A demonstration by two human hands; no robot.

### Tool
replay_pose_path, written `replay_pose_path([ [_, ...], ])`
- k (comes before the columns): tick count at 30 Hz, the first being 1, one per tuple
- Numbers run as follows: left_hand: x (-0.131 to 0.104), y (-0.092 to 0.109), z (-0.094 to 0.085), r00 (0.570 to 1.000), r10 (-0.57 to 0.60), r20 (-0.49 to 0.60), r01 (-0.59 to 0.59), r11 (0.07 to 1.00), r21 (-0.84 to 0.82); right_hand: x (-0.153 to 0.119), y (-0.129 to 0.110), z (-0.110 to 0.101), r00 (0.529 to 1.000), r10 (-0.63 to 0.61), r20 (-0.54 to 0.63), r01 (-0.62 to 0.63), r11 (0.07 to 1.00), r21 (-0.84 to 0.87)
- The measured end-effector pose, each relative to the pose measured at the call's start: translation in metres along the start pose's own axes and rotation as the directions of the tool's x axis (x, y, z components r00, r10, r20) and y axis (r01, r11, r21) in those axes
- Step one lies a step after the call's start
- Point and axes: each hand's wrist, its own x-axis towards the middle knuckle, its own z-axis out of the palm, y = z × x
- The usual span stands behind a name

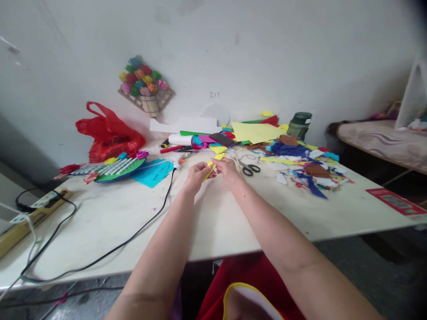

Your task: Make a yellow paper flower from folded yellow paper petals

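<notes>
Yellow paper strip [210,170] is running between our fingertips, just above the middle of the white table [110,226], which is spreading wide around us. Our left hand [197,176] is pinching its lower end, and our right hand [227,168] is gripping it near the upper end. To our right, a pile of scraps [293,153] is lying loose. Far left, a red plastic bag [111,140] is slumping near the wall, a blue sheet [155,173] is lying nearer us, and black-handled scissors [250,170] are resting just beside our right hand.
</notes>
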Motion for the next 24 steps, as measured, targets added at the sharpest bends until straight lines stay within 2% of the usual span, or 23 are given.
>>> replay_pose_path([
  [7, -0.004, 0.003, -0.001, 0.994, -0.095, 0.060, 0.097, 0.995, -0.038, -0.006, -0.001, 0.008, 1.000, 0.005, -0.021, -0.004, 0.999, 0.049],
  [12, -0.002, -0.001, -0.001, 1.000, -0.029, -0.006, 0.029, 1.000, 0.001, -0.006, 0.003, 0.006, 0.998, -0.043, -0.050, 0.043, 0.999, 0.013],
  [16, -0.001, -0.003, -0.001, 0.999, -0.011, -0.045, 0.013, 0.999, 0.034, -0.001, 0.008, 0.001, 0.999, -0.003, 0.034, 0.003, 1.000, -0.008],
  [18, -0.001, -0.003, -0.002, 0.999, -0.009, -0.036, 0.011, 0.999, 0.049, 0.001, 0.008, -0.001, 0.999, 0.008, 0.051, -0.008, 1.000, -0.007],
  [24, -0.001, -0.004, -0.004, 1.000, 0.019, 0.020, -0.020, 0.998, 0.058, 0.001, 0.006, -0.003, 0.999, -0.053, -0.005, 0.053, 0.998, -0.014],
])
